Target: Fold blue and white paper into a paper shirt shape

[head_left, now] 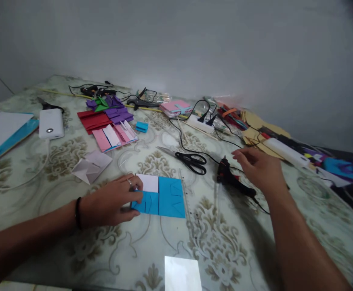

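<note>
A folded blue paper (172,198) with a white panel and cut slits lies flat on the table. My left hand (116,200) rests at its left edge, fingers curled and pinching the paper there. Just right of a black hot glue gun (235,182) hovers my right hand (259,163); its thumb stands a little apart from the fingers, and nothing shows in it. The glue gun lies with its nozzle pointing away from me. Between the paper and the glue gun, black-handled scissors (188,159) lie open, near a clear ruler (191,202).
Folded papers in pink (116,135), red (93,121) and purple (118,114) lie at the back left, with a white folded paper (92,165) nearer. A white power bank (51,123) stands left. Black cords run from a power strip (200,123). A white card (182,273) lies in front.
</note>
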The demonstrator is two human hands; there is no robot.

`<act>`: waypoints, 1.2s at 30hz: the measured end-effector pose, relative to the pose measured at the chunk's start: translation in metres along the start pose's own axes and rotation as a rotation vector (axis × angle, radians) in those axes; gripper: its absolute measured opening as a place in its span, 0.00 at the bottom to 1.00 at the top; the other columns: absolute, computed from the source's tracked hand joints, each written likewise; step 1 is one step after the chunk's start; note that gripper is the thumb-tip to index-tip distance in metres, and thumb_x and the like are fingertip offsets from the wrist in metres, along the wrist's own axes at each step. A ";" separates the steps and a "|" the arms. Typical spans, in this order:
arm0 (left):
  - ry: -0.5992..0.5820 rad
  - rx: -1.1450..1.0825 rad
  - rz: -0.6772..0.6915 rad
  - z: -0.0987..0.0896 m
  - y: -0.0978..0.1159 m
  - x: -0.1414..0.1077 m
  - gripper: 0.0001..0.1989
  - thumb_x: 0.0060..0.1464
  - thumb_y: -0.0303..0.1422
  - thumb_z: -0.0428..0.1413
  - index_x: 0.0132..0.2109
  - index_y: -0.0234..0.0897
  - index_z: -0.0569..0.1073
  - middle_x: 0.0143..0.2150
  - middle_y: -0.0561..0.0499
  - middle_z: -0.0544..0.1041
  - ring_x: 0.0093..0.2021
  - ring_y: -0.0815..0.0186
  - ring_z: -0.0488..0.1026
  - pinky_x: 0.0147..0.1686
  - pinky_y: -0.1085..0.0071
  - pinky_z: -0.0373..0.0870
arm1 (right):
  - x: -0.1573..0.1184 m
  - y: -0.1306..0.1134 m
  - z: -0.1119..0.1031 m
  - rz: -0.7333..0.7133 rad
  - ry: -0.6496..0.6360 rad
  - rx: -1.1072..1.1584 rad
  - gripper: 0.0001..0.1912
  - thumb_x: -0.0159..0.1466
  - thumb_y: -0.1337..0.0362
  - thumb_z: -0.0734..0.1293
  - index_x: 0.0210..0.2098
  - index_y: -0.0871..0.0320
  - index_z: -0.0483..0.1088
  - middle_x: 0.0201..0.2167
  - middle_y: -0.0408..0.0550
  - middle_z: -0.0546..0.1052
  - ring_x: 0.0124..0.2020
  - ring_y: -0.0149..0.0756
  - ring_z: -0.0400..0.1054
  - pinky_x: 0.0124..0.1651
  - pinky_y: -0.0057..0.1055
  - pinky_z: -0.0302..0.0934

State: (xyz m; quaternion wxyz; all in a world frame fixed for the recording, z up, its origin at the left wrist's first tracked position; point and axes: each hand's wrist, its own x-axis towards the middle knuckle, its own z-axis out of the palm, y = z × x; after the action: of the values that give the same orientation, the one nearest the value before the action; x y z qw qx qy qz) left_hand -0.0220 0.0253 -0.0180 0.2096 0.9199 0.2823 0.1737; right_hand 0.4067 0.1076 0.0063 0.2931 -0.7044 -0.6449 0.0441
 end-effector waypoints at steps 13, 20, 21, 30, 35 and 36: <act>-0.004 -0.027 0.013 -0.003 -0.002 0.000 0.07 0.57 0.28 0.63 0.42 0.38 0.73 0.50 0.45 0.73 0.51 0.57 0.71 0.51 0.63 0.70 | 0.039 0.080 -0.044 0.360 0.163 -0.414 0.14 0.67 0.63 0.67 0.30 0.66 0.79 0.31 0.69 0.80 0.38 0.52 0.74 0.35 0.42 0.48; 0.003 -0.025 0.011 -0.002 -0.003 -0.002 0.10 0.56 0.28 0.64 0.45 0.37 0.74 0.50 0.45 0.73 0.52 0.55 0.72 0.53 0.61 0.70 | 0.025 0.096 -0.050 0.578 0.235 -0.403 0.13 0.73 0.59 0.68 0.53 0.58 0.75 0.55 0.54 0.77 0.51 0.43 0.75 0.51 0.43 0.73; 0.004 -0.022 0.014 -0.002 -0.003 -0.002 0.13 0.56 0.29 0.64 0.48 0.38 0.74 0.50 0.45 0.73 0.52 0.55 0.72 0.54 0.61 0.70 | 0.025 0.095 -0.048 0.575 0.242 -0.389 0.14 0.73 0.59 0.68 0.55 0.57 0.74 0.57 0.55 0.76 0.53 0.44 0.74 0.52 0.43 0.73; 0.081 -0.085 -0.048 -0.005 -0.003 0.000 0.18 0.57 0.29 0.60 0.54 0.37 0.70 0.51 0.44 0.75 0.53 0.55 0.74 0.54 0.60 0.72 | -0.017 0.050 -0.006 0.093 -0.033 -0.127 0.23 0.70 0.46 0.63 0.33 0.60 0.75 0.26 0.48 0.77 0.31 0.42 0.73 0.36 0.36 0.66; 0.182 -0.133 -0.259 -0.011 -0.010 0.003 0.12 0.62 0.33 0.57 0.52 0.38 0.69 0.47 0.48 0.76 0.46 0.59 0.75 0.47 0.63 0.73 | -0.064 0.035 0.018 -0.093 -0.097 -0.054 0.28 0.63 0.42 0.65 0.52 0.58 0.73 0.46 0.59 0.78 0.43 0.49 0.75 0.48 0.45 0.69; 0.208 -0.126 -0.303 -0.012 -0.013 0.004 0.12 0.63 0.34 0.57 0.51 0.38 0.68 0.45 0.48 0.76 0.44 0.59 0.76 0.44 0.63 0.73 | -0.069 0.035 0.020 -0.101 -0.090 -0.063 0.30 0.62 0.44 0.66 0.54 0.58 0.72 0.49 0.61 0.77 0.46 0.52 0.74 0.51 0.48 0.68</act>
State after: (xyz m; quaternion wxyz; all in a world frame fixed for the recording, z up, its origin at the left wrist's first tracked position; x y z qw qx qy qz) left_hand -0.0299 0.0405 -0.0135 0.2600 0.8291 0.4263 0.2514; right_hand 0.4176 0.0501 -0.0481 0.2433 -0.6770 -0.6934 0.0405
